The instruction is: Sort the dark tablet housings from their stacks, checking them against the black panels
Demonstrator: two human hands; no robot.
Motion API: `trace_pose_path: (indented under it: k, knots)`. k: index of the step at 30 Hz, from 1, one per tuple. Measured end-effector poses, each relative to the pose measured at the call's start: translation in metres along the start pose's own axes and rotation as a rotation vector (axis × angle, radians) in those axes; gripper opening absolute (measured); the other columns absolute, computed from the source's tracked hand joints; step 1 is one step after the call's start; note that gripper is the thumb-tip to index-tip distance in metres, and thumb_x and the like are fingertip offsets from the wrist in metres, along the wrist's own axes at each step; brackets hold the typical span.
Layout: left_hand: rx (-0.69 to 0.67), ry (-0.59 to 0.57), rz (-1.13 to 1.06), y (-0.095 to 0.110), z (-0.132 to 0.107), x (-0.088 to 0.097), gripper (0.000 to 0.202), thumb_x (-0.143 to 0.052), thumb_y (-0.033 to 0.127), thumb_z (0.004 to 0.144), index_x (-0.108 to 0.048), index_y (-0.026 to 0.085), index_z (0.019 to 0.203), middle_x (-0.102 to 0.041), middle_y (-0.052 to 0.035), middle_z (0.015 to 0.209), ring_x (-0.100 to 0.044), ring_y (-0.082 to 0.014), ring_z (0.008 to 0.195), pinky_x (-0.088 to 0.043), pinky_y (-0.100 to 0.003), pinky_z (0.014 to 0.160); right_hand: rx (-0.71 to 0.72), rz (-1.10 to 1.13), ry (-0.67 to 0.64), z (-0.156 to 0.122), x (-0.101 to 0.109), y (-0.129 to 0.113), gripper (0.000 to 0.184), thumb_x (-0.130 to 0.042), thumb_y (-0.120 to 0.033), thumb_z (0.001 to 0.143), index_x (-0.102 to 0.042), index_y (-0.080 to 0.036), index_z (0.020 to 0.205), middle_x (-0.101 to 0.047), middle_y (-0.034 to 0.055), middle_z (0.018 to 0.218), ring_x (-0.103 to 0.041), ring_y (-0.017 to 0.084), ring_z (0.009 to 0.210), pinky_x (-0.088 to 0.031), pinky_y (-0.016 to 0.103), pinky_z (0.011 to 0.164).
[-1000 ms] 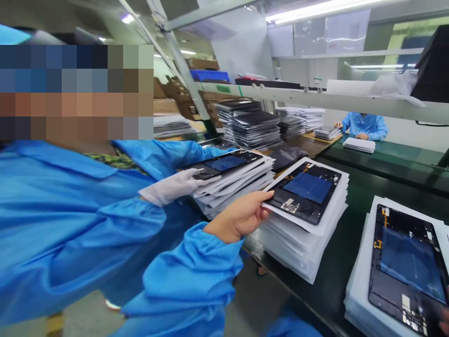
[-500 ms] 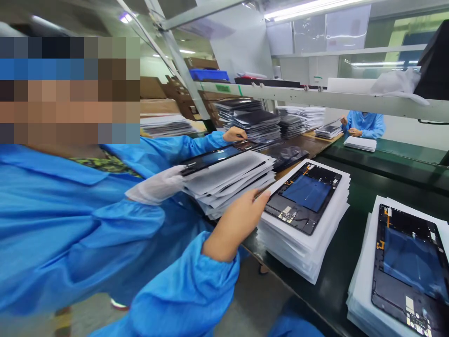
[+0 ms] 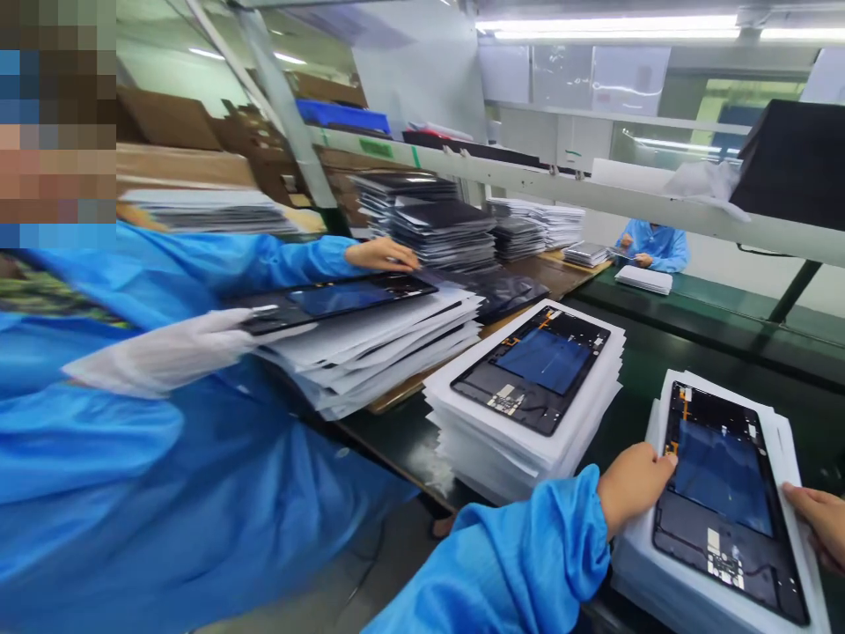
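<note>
A green conveyor bench [image 3: 700,352] carries several stacks of white sheets. The nearest stack [image 3: 687,590] bears an open tablet chassis [image 3: 723,497]. The wearer's left hand [image 3: 634,484] grips the chassis at its left edge; the right hand [image 3: 815,519] holds the right edge, fingers partly out of view. Beside it stands a second stack [image 3: 521,423]. A co-worker's gloved hand [image 3: 165,352] holds another tablet. Risk: bare fingers near the exposed circuitry [image 3: 723,563] may smudge or damage it; loose sheets could slide.

A gloved co-worker [image 3: 158,357] lifts a panel [image 3: 330,299] beside stacked sheets [image 3: 370,348].
</note>
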State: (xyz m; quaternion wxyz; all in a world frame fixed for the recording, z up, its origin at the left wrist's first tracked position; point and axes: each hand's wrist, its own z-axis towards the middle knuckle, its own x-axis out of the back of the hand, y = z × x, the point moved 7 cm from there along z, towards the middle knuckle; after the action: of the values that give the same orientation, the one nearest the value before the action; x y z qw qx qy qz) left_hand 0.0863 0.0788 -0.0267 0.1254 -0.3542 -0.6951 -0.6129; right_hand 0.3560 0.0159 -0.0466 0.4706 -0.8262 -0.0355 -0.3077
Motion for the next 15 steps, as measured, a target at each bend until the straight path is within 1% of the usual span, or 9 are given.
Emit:
trace_pose_path:
  k: [2,5,7,9,12,15]
  knots:
    - [-0.027,0.016,0.021,0.005,0.003,0.001,0.035,-0.038,0.04,0.079,-0.059,0.013,0.073,-0.061,-0.0089,0.076,-0.055,-0.0186,0.067,-0.033,-0.026,0.055,0.0,-0.026,-0.021,-0.005,-0.002,-0.006,0.04,-0.056,-0.053,0.068,-0.059,-0.016,0.086,-0.037,-0.0036,0.043,-0.037,0.013,0.04,-0.026,0.023,0.039]
    - [-0.041,0.041,0.051,0.015,0.001,0.009,0.03,-0.036,0.035,0.081,-0.057,0.014,0.074,-0.06,-0.0084,0.075,-0.054,-0.0185,0.068,-0.032,-0.026,0.057,0.002,-0.057,-0.035,-0.005,-0.004,-0.011,0.036,-0.061,-0.049,0.066,-0.059,-0.018,0.082,-0.038,-0.003,0.044,-0.035,0.013,0.04,-0.022,0.023,0.038]
    - [-0.036,0.075,0.049,0.022,0.0,0.017,0.028,-0.036,0.033,0.081,-0.056,0.014,0.075,-0.059,-0.0081,0.075,-0.053,-0.0192,0.07,-0.033,-0.027,0.058,0.0,-0.066,-0.071,-0.003,-0.008,-0.012,0.032,-0.059,-0.048,0.07,-0.058,-0.018,0.081,-0.036,-0.0037,0.043,-0.033,0.012,0.039,-0.019,0.022,0.038]
    - [0.004,0.107,-0.033,0.024,0.0,0.025,0.025,-0.04,0.034,0.08,-0.054,0.015,0.071,-0.058,-0.0074,0.072,-0.053,-0.0196,0.07,-0.033,-0.027,0.059,-0.014,-0.055,-0.121,-0.001,-0.012,-0.013,0.028,-0.054,-0.047,0.075,-0.056,-0.019,0.077,-0.033,-0.0047,0.043,-0.029,0.011,0.038,-0.018,0.021,0.038]
    - [0.117,0.085,-0.22,0.017,0.003,0.03,0.02,-0.046,0.031,0.076,-0.053,0.015,0.066,-0.057,-0.0058,0.066,-0.053,-0.018,0.065,-0.035,-0.025,0.054,-0.051,-0.033,-0.173,0.0,-0.018,-0.015,0.029,-0.053,-0.044,0.077,-0.047,-0.018,0.066,-0.035,-0.0041,0.046,-0.029,0.009,0.038,-0.019,0.02,0.037]
    - [0.223,0.03,-0.33,0.005,0.011,0.024,0.016,-0.047,0.026,0.074,-0.054,0.013,0.067,-0.059,-0.0065,0.064,-0.055,-0.0173,0.058,-0.038,-0.025,0.049,-0.051,-0.063,-0.178,-0.002,-0.022,-0.022,0.031,-0.055,-0.04,0.077,-0.043,-0.018,0.06,-0.035,-0.0041,0.046,-0.03,0.008,0.037,-0.017,0.02,0.036]
